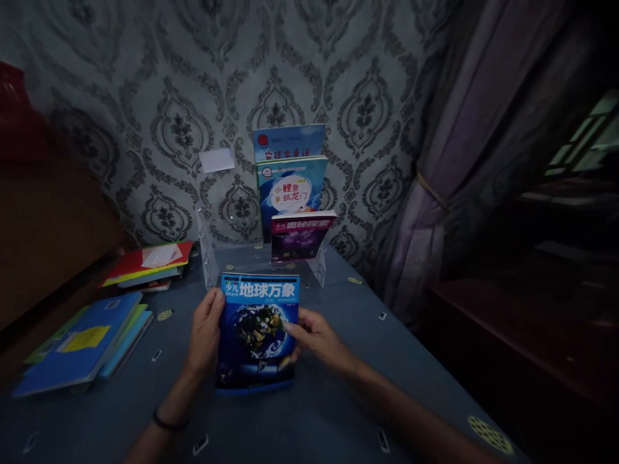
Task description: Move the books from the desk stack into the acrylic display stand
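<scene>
A blue book [258, 332] with a picture of the Earth on its cover is held upright over the table, front towards me. My left hand [207, 332] grips its left edge, thumb near the upper corner. On the opposite side, my right hand [319, 338] pinches the right edge with the thumb on the cover. Just behind stands a clear tiered rack [206, 251]. Its right part carries a purple book [300, 238] in front, a blue picture book [293, 187] behind that, and another blue book [290, 138] at the back.
On the left of the patterned table [367, 380] lies a pile of blue and green books [91, 341]. Farther back is a stack with a red and yellow cover [155, 261]. A white card [216, 160] shows above the rack. A tied curtain [430, 193] hangs at right.
</scene>
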### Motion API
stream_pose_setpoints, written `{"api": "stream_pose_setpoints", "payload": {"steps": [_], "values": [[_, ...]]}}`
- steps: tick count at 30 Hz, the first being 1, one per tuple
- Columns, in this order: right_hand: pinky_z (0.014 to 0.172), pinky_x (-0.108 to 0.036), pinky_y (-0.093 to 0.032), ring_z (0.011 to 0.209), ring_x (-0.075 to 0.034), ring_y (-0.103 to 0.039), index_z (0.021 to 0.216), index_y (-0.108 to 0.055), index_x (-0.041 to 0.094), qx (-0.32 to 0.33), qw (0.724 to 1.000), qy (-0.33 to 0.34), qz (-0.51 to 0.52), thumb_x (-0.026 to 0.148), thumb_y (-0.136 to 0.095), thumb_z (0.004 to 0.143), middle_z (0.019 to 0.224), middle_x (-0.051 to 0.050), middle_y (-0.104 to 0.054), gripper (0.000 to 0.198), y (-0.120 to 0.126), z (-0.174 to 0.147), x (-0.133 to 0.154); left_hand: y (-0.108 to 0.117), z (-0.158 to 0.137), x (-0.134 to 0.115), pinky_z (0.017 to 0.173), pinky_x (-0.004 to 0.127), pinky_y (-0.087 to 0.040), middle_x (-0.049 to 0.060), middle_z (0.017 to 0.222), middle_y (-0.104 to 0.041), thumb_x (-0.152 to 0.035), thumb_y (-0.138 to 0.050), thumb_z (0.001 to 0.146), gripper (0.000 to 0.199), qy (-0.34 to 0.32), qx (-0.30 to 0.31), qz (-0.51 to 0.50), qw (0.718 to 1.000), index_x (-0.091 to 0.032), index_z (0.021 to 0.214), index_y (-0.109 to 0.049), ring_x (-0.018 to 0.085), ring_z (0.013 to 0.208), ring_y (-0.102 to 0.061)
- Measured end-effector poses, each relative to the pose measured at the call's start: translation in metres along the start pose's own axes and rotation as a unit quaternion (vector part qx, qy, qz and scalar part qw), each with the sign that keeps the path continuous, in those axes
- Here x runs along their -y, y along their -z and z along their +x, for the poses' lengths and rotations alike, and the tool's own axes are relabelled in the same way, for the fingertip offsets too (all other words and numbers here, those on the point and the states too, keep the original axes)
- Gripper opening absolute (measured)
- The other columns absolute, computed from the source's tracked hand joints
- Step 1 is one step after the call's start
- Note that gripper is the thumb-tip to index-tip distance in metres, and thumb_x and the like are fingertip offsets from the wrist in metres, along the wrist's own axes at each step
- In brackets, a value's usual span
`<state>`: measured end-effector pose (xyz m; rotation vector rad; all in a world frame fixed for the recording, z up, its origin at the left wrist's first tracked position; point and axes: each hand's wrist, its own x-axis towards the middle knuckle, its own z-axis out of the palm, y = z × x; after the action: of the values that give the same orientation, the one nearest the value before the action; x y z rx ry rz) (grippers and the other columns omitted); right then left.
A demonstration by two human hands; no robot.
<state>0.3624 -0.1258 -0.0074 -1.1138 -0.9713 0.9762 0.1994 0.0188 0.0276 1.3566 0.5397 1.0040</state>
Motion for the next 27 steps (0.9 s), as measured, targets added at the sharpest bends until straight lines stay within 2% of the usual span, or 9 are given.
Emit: {"api": "stream_pose_setpoints", "payload": {"steps": [4,7,10,13,16,22,27], "values": [[0.058,-0.027,-0.059,0.078,-0.018,-0.068,0.114,-0.069,0.019,-0.044,0.995,0.066,-0.061,0.061,-0.072,0.085,0.095,-0.007,-0.071,0.051,0.014,-0.002,0.016,-0.014,0.013,-0.006,0.063,0.02,-0.042,-0.003,0.072,-0.052,-0.065,-0.065,0.087,0.046,-0.078,0.045,0.06,0.994,-0.021,0.078,-0.061,0.013,0.068,-0.045],[0.066,-0.032,-0.062,0.088,-0.022,-0.07,0.121,-0.066,0.02,-0.088,0.981,0.118,-0.126,0.059,-0.065,0.09,0.106,-0.009,-0.071,0.05,0.028,-0.004,0.025,-0.028,0.024,-0.013,0.065,0.023,-0.041,-0.002,0.073,-0.049,-0.068,-0.062,0.087,0.05,-0.119,0.083,0.106,0.984,-0.02,0.073,-0.057,0.014,0.07,-0.044],[0.071,-0.037,-0.063,0.095,-0.026,-0.069,0.124,-0.064,0.02,-0.134,0.958,0.158,-0.199,0.054,-0.06,0.093,0.109,-0.009,-0.071,0.046,0.045,-0.001,0.033,-0.043,0.037,-0.022,0.066,0.026,-0.042,0.0,0.072,-0.049,-0.069,-0.06,0.087,0.051,-0.157,0.112,0.139,0.971,-0.021,0.07,-0.055,0.017,0.071,-0.045],[0.075,-0.042,-0.063,0.093,-0.027,-0.068,0.124,-0.065,0.022,-0.18,0.925,0.2,-0.269,0.053,-0.057,0.094,0.105,-0.008,-0.072,0.043,0.062,0.01,0.045,-0.06,0.054,-0.034,0.066,0.029,-0.044,0.001,0.071,-0.05,-0.067,-0.06,0.088,0.049,-0.195,0.132,0.159,0.959,-0.022,0.069,-0.055,0.019,0.07,-0.048],[0.078,-0.045,-0.063,0.091,-0.028,-0.068,0.121,-0.065,0.025,-0.214,0.891,0.244,-0.318,0.052,-0.057,0.094,0.101,-0.007,-0.072,0.039,0.079,0.026,0.068,-0.076,0.073,-0.052,0.062,0.028,-0.045,0.001,0.069,-0.05,-0.065,-0.06,0.089,0.046,-0.236,0.144,0.176,0.945,-0.023,0.071,-0.056,0.019,0.069,-0.049],[0.076,-0.045,-0.061,0.088,-0.028,-0.067,0.109,-0.064,0.021,-0.235,0.843,0.326,-0.356,0.05,-0.056,0.093,0.096,-0.008,-0.069,0.034,0.1,0.06,0.124,-0.1,0.106,-0.086,0.062,0.026,-0.046,0.001,0.074,-0.049,-0.06,-0.053,0.095,0.044,-0.332,0.139,0.199,0.911,-0.021,0.075,-0.052,0.017,0.073,-0.051],[0.08,-0.045,-0.06,0.096,-0.03,-0.066,0.109,-0.061,0.022,-0.241,0.835,0.344,-0.355,0.054,-0.057,0.091,0.099,-0.008,-0.069,0.037,0.114,0.08,0.135,-0.106,0.116,-0.089,0.063,0.024,-0.048,0.002,0.079,-0.054,-0.057,-0.05,0.097,0.04,-0.352,0.131,0.204,0.904,-0.02,0.086,-0.06,0.017,0.077,-0.054]]}}
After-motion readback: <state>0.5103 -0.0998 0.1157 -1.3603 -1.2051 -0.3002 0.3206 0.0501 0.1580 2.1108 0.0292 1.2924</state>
